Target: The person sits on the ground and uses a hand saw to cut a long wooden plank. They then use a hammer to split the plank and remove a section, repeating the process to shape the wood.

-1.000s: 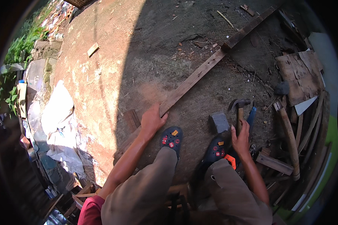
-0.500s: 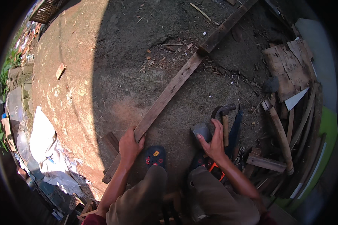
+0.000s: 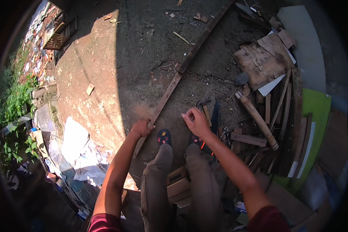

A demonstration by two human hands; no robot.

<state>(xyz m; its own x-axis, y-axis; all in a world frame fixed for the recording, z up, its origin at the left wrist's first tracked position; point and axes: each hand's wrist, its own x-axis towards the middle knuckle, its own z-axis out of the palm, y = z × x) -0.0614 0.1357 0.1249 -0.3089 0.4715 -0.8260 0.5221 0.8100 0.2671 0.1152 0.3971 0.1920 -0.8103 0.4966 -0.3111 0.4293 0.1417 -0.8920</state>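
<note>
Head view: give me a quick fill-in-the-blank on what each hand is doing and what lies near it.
1. The left hand grips the long wooden ____, which runs diagonally across the dirt.
2. The hammer lies on the ground just beyond the ____ hand.
3. The right hand holds ____.
4. The stack of scrap boards lies on the person's ____ side.

Missing words: plank; right; nothing; right

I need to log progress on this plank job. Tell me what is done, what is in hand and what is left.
Done: little that shows; the long plank lies whole on the dirt. In hand: the left hand grips the plank's near end, and the right hand hovers beside the hammer lying on the ground, holding nothing that I can see. Left: probably all the hammering; the hammer is not yet picked up.
</note>
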